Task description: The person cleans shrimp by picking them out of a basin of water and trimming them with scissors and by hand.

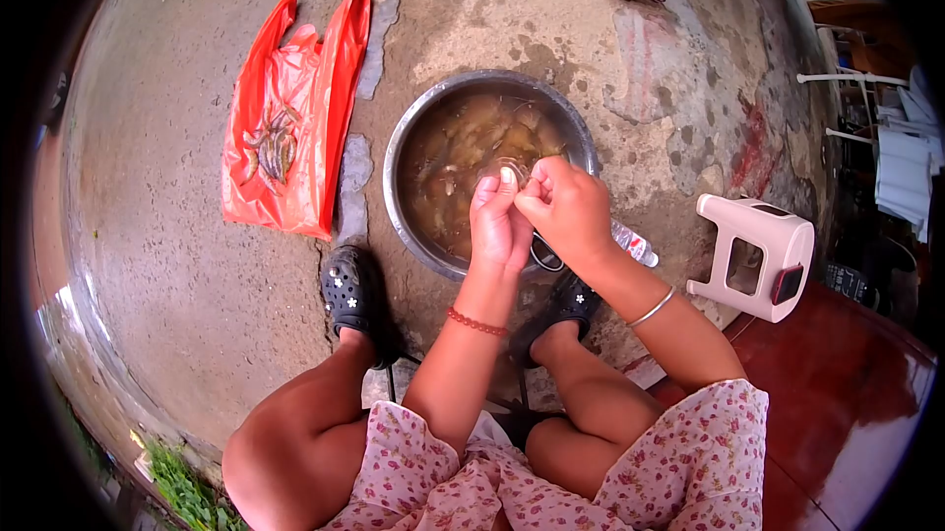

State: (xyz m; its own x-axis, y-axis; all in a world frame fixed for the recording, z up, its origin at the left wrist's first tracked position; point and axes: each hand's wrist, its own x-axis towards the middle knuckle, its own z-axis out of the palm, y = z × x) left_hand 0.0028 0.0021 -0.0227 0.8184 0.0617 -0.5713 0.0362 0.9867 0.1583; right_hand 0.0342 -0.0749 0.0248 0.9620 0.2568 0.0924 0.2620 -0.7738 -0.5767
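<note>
My left hand (500, 221) is closed, its thumb and fingers pinching what looks like a shrimp (511, 169), mostly covered by the fingers. Against it my right hand (563, 201) is closed too, its fingertips at the same shrimp. Both hands are over the near right part of a metal basin (392, 182). Murky brown water with several shrimp (482, 123) fills the basin. To the left, a red plastic bag (335, 127) lies open on the ground, with several grey-brown shrimp (276, 149) on it.
A clear plastic bottle (632, 242) lies beside the basin, partly behind my right forearm. A black loop (544, 253) shows at the basin's near rim. On the right stands a pale pink plastic stool (758, 257). Black clogs (349, 290) flank the basin's near side.
</note>
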